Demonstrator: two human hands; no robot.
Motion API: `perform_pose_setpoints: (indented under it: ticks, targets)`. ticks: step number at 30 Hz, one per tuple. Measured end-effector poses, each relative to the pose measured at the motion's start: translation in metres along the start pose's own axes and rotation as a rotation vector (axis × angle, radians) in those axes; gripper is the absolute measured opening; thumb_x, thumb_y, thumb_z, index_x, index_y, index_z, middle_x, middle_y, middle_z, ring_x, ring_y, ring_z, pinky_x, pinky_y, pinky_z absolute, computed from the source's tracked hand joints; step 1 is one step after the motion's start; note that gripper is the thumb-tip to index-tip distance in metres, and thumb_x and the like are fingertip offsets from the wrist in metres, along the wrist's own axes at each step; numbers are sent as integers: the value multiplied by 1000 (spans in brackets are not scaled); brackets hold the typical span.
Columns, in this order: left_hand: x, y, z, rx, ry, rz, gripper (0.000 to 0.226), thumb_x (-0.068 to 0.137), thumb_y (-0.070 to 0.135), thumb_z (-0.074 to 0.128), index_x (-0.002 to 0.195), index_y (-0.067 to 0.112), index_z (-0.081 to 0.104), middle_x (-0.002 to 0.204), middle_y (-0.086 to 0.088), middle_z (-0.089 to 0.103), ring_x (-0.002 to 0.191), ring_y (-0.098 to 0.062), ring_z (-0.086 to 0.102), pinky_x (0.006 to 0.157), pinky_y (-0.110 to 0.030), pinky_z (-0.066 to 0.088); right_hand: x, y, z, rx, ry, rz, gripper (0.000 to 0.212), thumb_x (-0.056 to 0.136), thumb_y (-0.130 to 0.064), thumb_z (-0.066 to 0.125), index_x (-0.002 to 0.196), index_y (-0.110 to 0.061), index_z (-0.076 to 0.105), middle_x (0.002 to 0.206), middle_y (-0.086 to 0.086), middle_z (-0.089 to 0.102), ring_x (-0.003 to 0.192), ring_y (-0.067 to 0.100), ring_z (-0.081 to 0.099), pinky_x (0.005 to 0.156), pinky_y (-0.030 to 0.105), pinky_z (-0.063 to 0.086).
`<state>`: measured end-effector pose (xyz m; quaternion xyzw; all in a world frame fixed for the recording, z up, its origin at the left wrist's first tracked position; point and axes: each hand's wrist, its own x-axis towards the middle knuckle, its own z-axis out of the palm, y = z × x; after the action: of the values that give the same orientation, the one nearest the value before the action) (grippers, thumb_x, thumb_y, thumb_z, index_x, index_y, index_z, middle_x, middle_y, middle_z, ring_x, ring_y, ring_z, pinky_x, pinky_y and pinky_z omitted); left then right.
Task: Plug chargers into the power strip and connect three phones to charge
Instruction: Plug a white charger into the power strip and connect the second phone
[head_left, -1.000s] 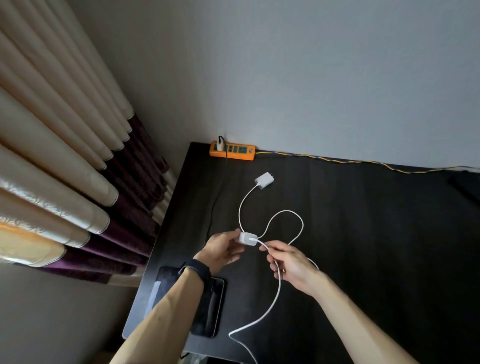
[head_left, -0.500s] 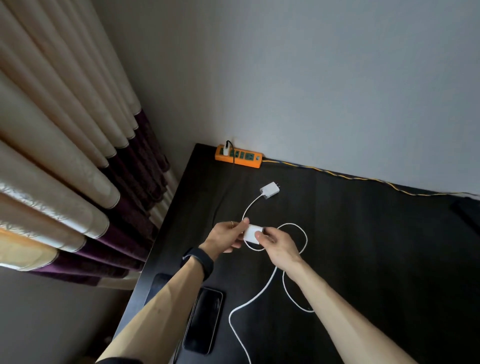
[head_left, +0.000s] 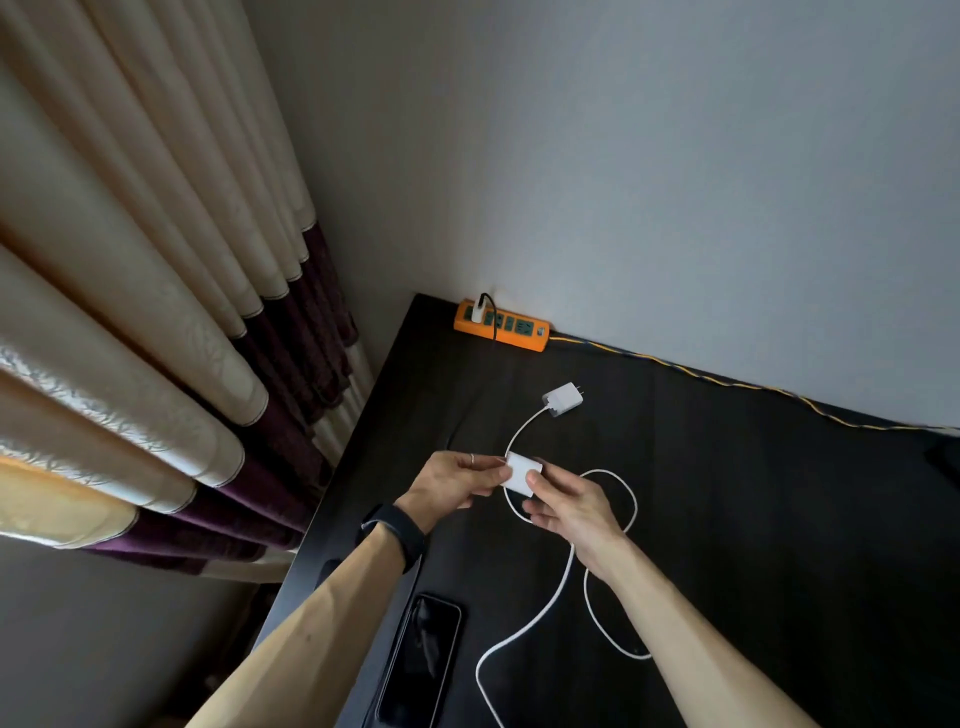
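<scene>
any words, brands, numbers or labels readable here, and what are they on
No readable text anywhere in this view.
orange power strip: a small mark at its right end, too small to read.
held white charger: no print visible.
white charger on the table: no print visible.
phone: dark screen, nothing shown.

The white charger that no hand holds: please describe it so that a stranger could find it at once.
On the black table, find the orange power strip by the wall. Just nearer than it, the loose charger lies on the tabletop, prongs bare. Its twin, the held charger, is pinched between the left hand and right hand; this one no hand touches.
</scene>
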<state>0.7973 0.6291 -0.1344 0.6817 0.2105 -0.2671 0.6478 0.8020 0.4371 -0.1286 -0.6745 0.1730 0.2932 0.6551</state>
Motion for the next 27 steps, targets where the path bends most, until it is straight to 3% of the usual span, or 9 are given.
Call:
perform_pose_setpoints:
  ticks: [4,6,12,17,21,22,24,27]
  targets:
    - [9,2,2,65,29,12,30,88,38,70,113,20,73,95,5,74,83,-6,69,73,-27,49,9,-2,10,56,78,-24,28,89,-18,75,116,-16,68,105,10,76,94,26,75,76,28,61]
    - [16,6,1,34,40,11,28,90,37,69,112,19,71,97,2,73,82,-8,67,68,-24,47,19,-2,14,4,95,-66,38,86,-19,78,122,-22,63,107,7,75,93,20,75,82,31,61]
    - [49,21,-18,39,-52,-15,19,91,37,66,108,27,68,101,6,72,89,-9,67,77,-27,49,47,-6,23,-241,109,-210,56,85,-29,77,137,-33,57,112,-6,74,105,9,70,99,39,55]
    - [80,27,-35,71,-73,19,24,89,41,69,109,29,67,103,5,71,93,-12,67,83,-30,52,72,-22,21,-441,76,-261,59,89,-33,73,144,-35,49,102,-26,66,104,1,68,96,18,50]
    - [107,26,-40,113,-86,16,35,89,45,67,118,26,65,109,5,68,98,-12,65,80,-28,53,93,-28,18,-581,54,-289,63,91,-31,71,147,-33,43,104,-23,66,98,-12,63,81,1,44]
    - [117,25,-41,150,-50,58,37,89,46,66,120,25,64,111,6,67,97,-10,64,76,-25,51,100,-30,18,-601,72,-295,62,92,-31,69,148,-32,42,107,-22,65,96,-11,62,78,0,43]
    - [140,20,-43,291,171,165,35,91,43,64,122,26,63,116,7,65,101,-8,61,78,-21,48,114,-37,15,-640,137,-313,61,95,-32,64,150,-30,39,113,-18,60,93,-10,58,79,5,43]
    - [173,-1,-59,699,603,293,39,95,39,54,132,26,56,135,1,56,126,-18,49,100,-36,46,143,-54,9,-708,241,-392,61,97,-31,61,152,-28,35,122,-7,63,105,2,61,90,18,46]
